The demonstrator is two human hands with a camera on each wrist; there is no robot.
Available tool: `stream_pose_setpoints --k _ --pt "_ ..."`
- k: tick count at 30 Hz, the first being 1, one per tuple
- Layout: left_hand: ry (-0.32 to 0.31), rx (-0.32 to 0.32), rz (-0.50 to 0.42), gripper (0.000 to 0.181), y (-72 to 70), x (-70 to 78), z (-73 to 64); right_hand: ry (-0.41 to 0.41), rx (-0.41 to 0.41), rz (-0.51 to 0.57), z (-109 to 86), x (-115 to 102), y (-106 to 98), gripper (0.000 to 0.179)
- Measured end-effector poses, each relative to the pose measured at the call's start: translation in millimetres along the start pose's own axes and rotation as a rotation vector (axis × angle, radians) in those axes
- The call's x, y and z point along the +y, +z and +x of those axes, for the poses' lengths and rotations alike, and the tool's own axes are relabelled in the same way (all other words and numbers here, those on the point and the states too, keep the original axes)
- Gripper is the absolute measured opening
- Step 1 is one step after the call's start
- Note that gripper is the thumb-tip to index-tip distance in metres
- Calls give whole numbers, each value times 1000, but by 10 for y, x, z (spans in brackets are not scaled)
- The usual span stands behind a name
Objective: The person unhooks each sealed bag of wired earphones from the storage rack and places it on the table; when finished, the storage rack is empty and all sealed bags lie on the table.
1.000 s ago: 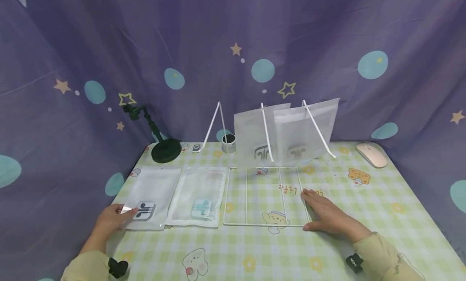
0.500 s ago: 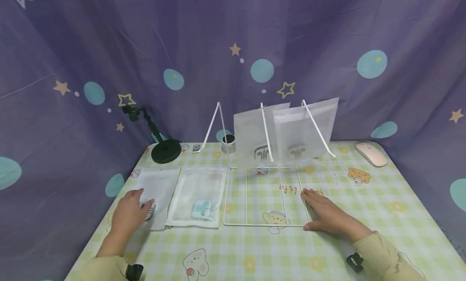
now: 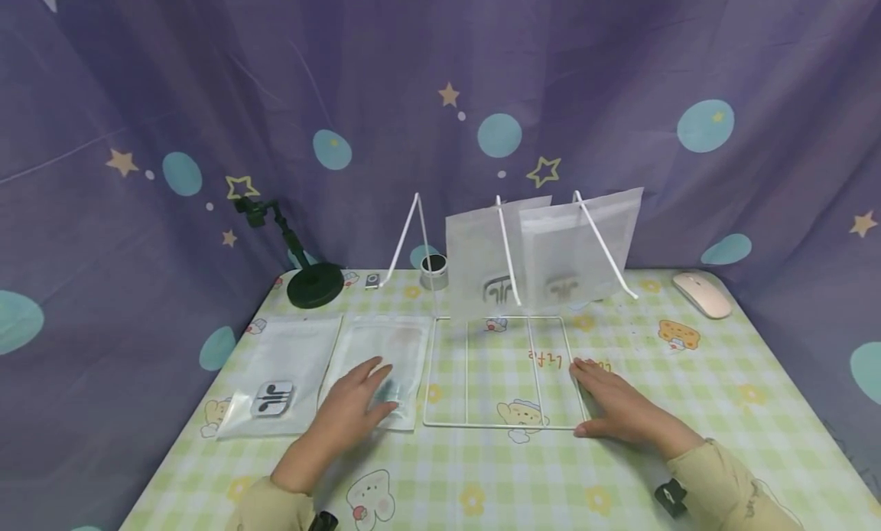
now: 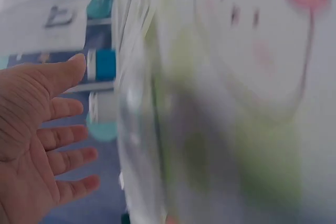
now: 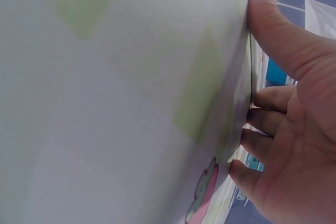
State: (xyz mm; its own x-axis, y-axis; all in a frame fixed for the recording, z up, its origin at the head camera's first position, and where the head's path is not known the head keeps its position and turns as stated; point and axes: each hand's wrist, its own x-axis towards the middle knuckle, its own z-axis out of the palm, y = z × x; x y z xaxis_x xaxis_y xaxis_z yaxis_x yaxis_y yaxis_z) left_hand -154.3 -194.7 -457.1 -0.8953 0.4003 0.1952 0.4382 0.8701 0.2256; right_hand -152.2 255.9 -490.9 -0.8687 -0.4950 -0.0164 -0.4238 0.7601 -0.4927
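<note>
My left hand is over the front of a frosted zip bag, fingers spread. The hand partly hides the teal earphone case inside. To its left a second frosted bag lies flat, holding a white case with black earphones. In the left wrist view this hand has an empty palm. My right hand rests on the table, fingertips and thumb at the right side of a white wire rack's base. Two more frosted bags, one in front and one beside it, hang from the rack's arms.
A dark stand with a round base is at the back left, near a small silver device and a silver cup. A pink mouse lies at the back right. A purple curtain closes off the back.
My left hand has let go of the left bag's edge and moved right, over that bag and onto the one with the teal case. The right hand stays at the rack.
</note>
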Motion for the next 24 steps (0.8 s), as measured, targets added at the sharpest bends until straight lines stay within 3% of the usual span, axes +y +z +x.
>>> stream_pose_setpoints --k 5,10,15,24 --pt "74 -59 -20 64 185 189 94 6 -5 8 -2 7 -6 101" --pt "80 -146 -16 73 277 306 171 8 -9 23 -2 -6 0 101" --pt "75 -213 -19 78 344 332 207 11 -9 28 -1 -17 12 102" --pt "62 -252 -31 79 335 352 239 14 -18 -3 9 3 12 103"
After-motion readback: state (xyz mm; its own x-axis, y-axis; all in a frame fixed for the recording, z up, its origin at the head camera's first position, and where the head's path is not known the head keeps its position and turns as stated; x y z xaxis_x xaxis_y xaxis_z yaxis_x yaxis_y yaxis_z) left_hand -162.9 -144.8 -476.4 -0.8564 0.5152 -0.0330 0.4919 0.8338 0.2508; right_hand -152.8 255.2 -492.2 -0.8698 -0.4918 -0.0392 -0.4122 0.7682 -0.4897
